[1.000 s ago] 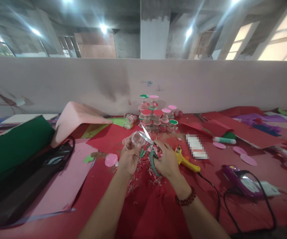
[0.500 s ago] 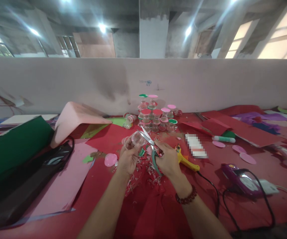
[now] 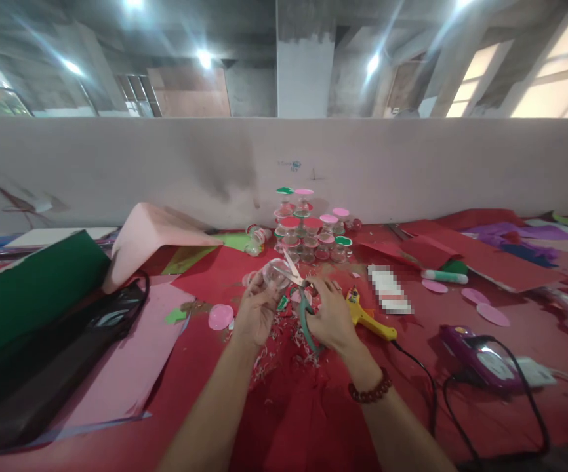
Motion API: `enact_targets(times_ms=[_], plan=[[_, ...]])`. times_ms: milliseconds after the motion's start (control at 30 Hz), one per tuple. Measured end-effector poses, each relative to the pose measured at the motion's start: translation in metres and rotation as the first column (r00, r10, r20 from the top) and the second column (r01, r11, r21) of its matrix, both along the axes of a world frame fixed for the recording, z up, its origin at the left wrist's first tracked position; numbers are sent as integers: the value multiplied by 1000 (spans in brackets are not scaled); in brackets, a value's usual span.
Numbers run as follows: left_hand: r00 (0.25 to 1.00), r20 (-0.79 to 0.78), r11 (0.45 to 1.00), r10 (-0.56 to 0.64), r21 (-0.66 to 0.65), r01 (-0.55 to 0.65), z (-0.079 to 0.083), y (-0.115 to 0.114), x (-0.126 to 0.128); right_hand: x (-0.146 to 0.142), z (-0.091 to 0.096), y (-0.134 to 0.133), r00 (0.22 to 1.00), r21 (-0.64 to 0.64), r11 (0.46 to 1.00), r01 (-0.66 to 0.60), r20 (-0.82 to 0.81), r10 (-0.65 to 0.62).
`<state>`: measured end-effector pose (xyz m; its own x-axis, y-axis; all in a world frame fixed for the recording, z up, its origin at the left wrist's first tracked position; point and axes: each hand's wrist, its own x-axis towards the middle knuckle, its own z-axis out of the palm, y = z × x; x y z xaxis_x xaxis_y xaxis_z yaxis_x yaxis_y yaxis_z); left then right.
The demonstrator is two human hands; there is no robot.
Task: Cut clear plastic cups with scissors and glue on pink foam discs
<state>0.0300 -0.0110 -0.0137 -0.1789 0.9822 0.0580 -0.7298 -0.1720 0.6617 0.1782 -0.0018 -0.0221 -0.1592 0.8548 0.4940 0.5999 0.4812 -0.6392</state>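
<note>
My left hand [image 3: 257,311] grips a clear round plastic piece [image 3: 275,274], cup-like in shape, by its near side. In my right hand [image 3: 330,314] is a pair of scissors [image 3: 305,313] with green handles. Their blades are spread, and one lies across the clear piece's opening. Paper shreds [image 3: 308,354] and a green scrap [image 3: 283,303] lie on the red surface below my hands. Left of my left hand rests a pink disc [image 3: 221,317]. Just right of my right hand lies a yellow glue gun [image 3: 370,322].
Stacked clear cups with coloured discs [image 3: 308,229] stand ahead against a low wall [image 3: 166,164]. At left are a green sheet [image 3: 33,288] and a black bag [image 3: 62,367]. A purple device [image 3: 481,360] with cables, a marker [image 3: 444,276] and pink discs [image 3: 491,314] lie right.
The scissor blades have shifted lower, onto the clear piece, which now shows its round opening more fully. Both hands stay in about the same place.
</note>
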Motion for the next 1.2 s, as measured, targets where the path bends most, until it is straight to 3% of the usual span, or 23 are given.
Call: enact_targets(times_ms=[100,633,867,967,1200], plan=[[999,36,1000,7,-10,-6,-1,2,-2,-1,-2,-1,994,66,997,40,103,-46],[999,-9,999,49,-14,-49,1,-1,2,-1,-5,-5,994,25,995,95,58,-97],[998,-49,999,46,-10,-46,2,-1,0,-2,-7,-1,996,-54,998,-14,-85,9],[996,-17,996,83,-22,-84,2,0,-1,-1,-5,0,988,-116,993,-17,-154,-1],[990,67,992,123,-31,-121,4,3,-7,-3,-1,-6,998,-28,999,42,37,-41]])
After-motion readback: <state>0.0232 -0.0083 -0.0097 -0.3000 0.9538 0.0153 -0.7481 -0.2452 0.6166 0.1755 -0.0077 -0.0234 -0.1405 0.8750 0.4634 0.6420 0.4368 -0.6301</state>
